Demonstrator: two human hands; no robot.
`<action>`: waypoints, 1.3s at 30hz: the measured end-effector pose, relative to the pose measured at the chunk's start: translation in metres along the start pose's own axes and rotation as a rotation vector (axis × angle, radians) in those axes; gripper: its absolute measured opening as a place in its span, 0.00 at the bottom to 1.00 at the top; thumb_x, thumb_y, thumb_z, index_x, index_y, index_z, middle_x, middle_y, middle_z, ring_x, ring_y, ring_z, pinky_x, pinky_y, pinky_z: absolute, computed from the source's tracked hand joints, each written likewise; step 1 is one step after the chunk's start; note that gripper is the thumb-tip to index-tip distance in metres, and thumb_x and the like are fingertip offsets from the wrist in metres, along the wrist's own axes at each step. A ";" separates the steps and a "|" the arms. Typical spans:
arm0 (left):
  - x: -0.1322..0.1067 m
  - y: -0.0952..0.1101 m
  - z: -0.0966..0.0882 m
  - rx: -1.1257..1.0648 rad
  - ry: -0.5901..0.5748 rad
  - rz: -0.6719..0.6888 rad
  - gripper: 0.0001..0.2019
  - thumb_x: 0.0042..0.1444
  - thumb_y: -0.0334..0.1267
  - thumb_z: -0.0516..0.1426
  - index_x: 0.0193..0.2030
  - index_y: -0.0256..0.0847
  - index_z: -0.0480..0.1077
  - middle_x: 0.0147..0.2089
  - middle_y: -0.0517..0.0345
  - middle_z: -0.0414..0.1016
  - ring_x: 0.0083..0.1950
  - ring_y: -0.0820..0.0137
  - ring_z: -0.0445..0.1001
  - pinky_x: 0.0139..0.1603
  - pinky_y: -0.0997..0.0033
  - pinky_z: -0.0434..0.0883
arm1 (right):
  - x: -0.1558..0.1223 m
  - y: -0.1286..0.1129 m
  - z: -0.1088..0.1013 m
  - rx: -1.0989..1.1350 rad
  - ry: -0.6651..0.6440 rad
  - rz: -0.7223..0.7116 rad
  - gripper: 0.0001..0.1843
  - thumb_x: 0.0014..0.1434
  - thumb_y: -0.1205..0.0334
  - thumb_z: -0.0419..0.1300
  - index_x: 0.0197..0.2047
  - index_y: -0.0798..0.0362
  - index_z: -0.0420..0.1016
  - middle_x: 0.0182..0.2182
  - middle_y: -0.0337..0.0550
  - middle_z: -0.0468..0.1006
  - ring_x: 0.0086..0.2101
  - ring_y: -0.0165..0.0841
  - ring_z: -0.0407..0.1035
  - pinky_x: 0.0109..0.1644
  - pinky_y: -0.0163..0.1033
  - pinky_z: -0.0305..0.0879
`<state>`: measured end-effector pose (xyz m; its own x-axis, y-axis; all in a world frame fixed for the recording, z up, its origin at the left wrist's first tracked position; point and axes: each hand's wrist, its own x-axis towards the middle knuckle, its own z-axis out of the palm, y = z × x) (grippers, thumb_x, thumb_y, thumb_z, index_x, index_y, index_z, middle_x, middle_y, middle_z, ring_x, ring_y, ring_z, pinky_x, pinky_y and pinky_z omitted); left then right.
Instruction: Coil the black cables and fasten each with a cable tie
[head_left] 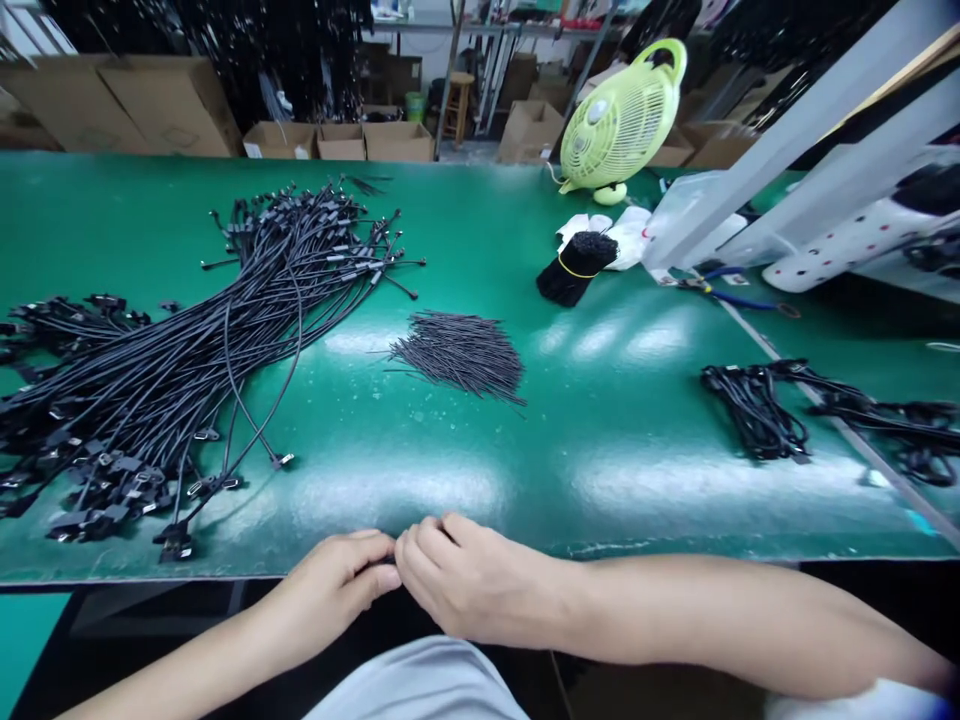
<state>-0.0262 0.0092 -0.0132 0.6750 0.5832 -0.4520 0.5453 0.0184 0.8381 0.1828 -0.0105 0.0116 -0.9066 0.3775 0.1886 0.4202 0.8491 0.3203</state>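
Nearest to us is a fold of pale grey clothing (420, 680), on the near side of the pile of thin black strips (461, 355), from which we take our places. Our left hand (337, 578) is on the near side of that pile and a little to its left; our right hand (469, 585) is almost straight in front of it, at the near edge of the green tabletop (637, 500).

Our fingers are curled and brought together tip to tip. A dark sliver (391, 557) shows at the left thumb and forefinger, but we cannot tell whether it is something grasped or only shadow, nor what our right fingers enclose.

The relation we judge to matter most is this: the pile lies straight beyond our right fingers, well apart from them, with bare tabletop between, so the right hand has the more direct line to it. Its strips lie mostly sideways, their right ends slanting towards us. The heap of black cables (247, 300) lies left of the pile, its long axis running from the near left towards the far right; our left hand is nearer to its loose connectors (176, 540). Right of the pile and beyond it stands a banded black bundle (576, 268).
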 end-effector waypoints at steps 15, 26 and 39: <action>0.002 -0.021 0.016 0.786 0.277 0.307 0.13 0.67 0.33 0.42 0.47 0.38 0.67 0.33 0.52 0.75 0.34 0.63 0.74 0.33 0.68 0.65 | 0.000 -0.012 0.035 0.551 -0.305 0.352 0.09 0.67 0.58 0.54 0.40 0.55 0.64 0.28 0.38 0.72 0.25 0.32 0.67 0.24 0.39 0.52; -0.001 -0.004 0.008 0.467 0.153 0.159 0.13 0.67 0.37 0.42 0.34 0.41 0.63 0.33 0.57 0.72 0.33 0.68 0.70 0.36 0.70 0.63 | 0.005 -0.012 0.018 0.274 -0.216 0.236 0.05 0.58 0.72 0.50 0.33 0.52 0.61 0.27 0.41 0.65 0.27 0.36 0.58 0.31 0.43 0.46; 0.001 -0.006 -0.008 -0.359 -0.130 -0.001 0.25 0.62 0.59 0.46 0.33 0.37 0.67 0.20 0.66 0.61 0.22 0.75 0.63 0.29 0.73 0.62 | 0.014 0.032 0.011 0.734 -0.377 0.104 0.10 0.66 0.59 0.55 0.37 0.55 0.73 0.30 0.41 0.74 0.30 0.32 0.66 0.36 0.38 0.57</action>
<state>-0.0333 0.0162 -0.0164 0.7448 0.4756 -0.4681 0.3524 0.3154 0.8811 0.1825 0.0258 0.0145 -0.8719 0.4548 -0.1814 0.4882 0.7790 -0.3934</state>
